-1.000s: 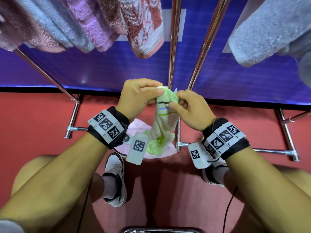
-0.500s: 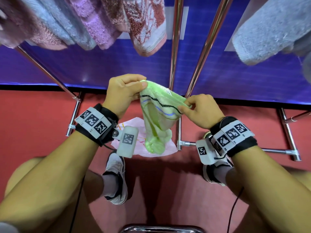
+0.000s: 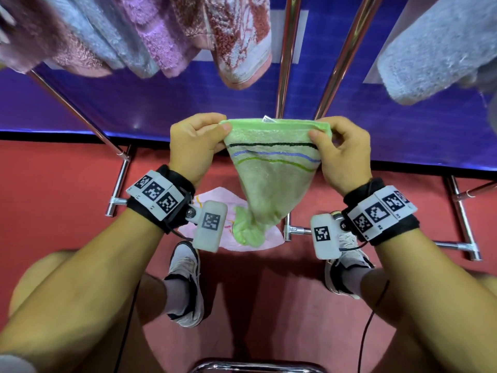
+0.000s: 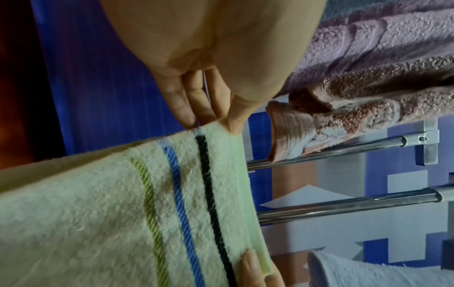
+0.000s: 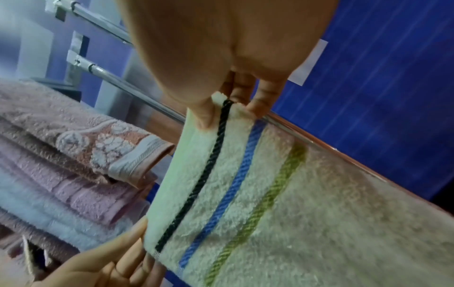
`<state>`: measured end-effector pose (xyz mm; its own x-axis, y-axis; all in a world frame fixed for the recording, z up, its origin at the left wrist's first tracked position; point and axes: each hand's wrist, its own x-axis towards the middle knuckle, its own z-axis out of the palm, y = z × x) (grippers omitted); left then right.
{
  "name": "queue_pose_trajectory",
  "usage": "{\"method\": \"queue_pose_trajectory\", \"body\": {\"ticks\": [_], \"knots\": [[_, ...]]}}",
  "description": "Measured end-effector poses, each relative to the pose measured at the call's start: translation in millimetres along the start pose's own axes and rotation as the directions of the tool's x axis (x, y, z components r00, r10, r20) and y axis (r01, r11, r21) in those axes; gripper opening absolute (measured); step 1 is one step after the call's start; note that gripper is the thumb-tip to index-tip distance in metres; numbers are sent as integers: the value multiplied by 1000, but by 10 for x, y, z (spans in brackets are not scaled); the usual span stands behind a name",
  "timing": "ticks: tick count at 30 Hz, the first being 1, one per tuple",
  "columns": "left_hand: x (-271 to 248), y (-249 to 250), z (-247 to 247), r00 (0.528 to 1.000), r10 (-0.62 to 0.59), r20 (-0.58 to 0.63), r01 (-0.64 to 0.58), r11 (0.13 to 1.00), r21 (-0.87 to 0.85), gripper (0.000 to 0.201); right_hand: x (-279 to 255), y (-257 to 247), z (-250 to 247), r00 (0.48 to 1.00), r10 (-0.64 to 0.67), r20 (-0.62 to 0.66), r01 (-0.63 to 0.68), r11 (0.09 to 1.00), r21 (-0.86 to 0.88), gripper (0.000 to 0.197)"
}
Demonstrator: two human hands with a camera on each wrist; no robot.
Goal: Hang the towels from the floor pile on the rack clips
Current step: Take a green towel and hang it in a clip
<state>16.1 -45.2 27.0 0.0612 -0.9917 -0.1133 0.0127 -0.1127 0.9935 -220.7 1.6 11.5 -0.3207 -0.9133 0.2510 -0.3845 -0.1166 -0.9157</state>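
now my left hand (image 3: pixel 194 146) and right hand (image 3: pixel 343 154) pinch the green towel (image 3: pixel 271 168) corners; a loose pinch could drop it before clipping.

Staged indoor set (blue panel (image 3: pixel 139 103), red floor (image 3: pixel 53 184)).

The left hand (image 4: pixel 211 64) pinches one corner of a pale green towel (image 4: pixel 98 223) striped black, blue and green; another thumb (image 4: pixel 253 266) pins the hem lower down, with pink towels (image 4: pixel 368 77) and chrome rack bars (image 4: pixel 343 205) beyond
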Motion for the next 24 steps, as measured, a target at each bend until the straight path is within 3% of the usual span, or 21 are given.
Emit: {"method": "queue_pose_trajectory", "body": {"ticks": [2,9,13,19,24], "knots": [[-6,-12,15,999,31,-16,-31,999,24,11,-7,-8,13,1000,-1,-14,0,999,-36,3],[-24,-59,102,990,101,-93,-85,983,164,8,-56,-3,40,999,-31,27,36,975,-219,12],[-81,-71,178,986,160,-53,-142,959,244,9,-79,-49,51,999,2,38,6,981,-195,8],[-165,-121,287,989,149,10,-146,952,271,11,-169,-100,115,962,25,272,-1,996,-89,16],[-270,-150,423,994,71,82,-87,972,218,12,-223,-94,228,933,37,358,-24,999,-39,14]]}}
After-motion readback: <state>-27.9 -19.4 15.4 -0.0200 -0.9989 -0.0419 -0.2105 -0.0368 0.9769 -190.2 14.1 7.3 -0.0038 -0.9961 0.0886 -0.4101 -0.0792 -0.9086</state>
